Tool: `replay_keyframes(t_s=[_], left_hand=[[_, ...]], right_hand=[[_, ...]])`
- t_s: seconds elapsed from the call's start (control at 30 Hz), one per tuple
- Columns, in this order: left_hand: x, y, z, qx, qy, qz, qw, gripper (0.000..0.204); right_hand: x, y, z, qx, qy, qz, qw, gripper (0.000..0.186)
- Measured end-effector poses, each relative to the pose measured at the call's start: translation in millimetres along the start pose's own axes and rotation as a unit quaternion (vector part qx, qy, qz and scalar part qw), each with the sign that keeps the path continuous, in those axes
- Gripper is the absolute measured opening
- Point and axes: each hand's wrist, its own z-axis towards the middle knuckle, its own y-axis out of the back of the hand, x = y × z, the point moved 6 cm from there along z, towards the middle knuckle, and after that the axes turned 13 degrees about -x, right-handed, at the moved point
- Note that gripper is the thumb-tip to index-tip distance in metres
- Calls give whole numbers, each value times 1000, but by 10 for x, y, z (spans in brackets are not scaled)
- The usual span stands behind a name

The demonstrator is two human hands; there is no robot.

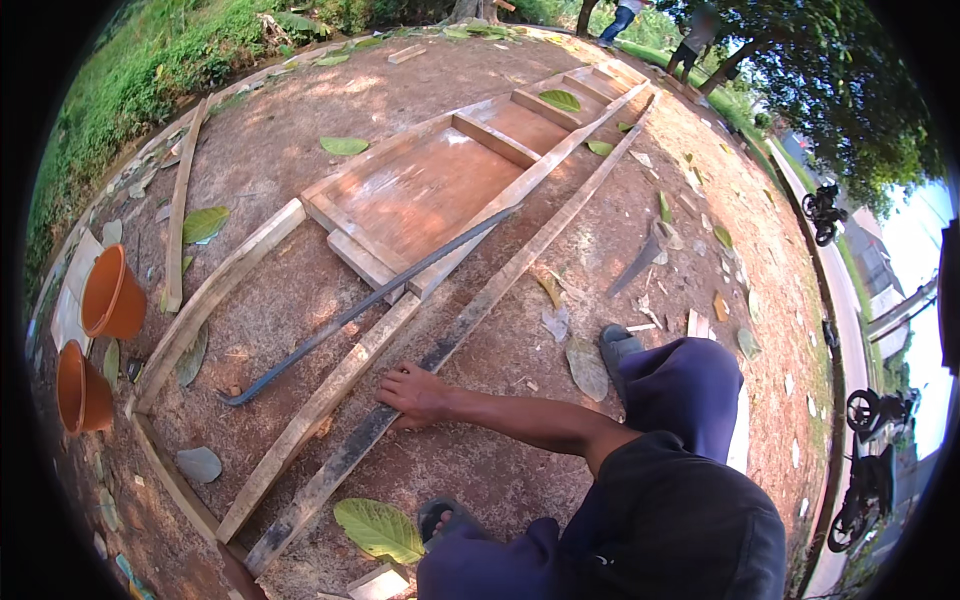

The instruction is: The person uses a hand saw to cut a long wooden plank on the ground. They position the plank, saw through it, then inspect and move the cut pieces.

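Note:
My right hand rests palm down on a long, narrow wooden plank, its fingers curled over a blackened stretch near the lower end. The plank lies on the ground, running alongside a long wooden frame. Beside it is the frame's long side beam. A reddish-brown board panel with crosspieces fills the far part of the frame. Across the frame lies a dark, long crowbar, its hooked end at the left. My left hand is out of the picture.
Two orange buckets stand at the left near a loose wooden strip. What looks like a handsaw lies right of the plank. Large leaves and wood scraps litter the dirt. People stand far off; motorcycles are at the right.

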Motion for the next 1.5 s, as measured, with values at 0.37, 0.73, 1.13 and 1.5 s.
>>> replay_keyframes(t_s=[0.37,0.73,1.13,1.5], left_hand=[[-7,-70,-4,2,-6,-122,993,98],[-267,86,-282,-22,-68,10,997,99],[-14,66,83,-153,-130,159,967,109],[-476,258,-694,-252,-206,102,940,105]], right_hand=[[8,40,-4,-4,3,-10,1000,73],[-16,3,7,34,-11,0,999,74],[-1,17,-52,-14,0,-4,1000,66],[-10,-101,-36,18,2,-4,1000,70]])
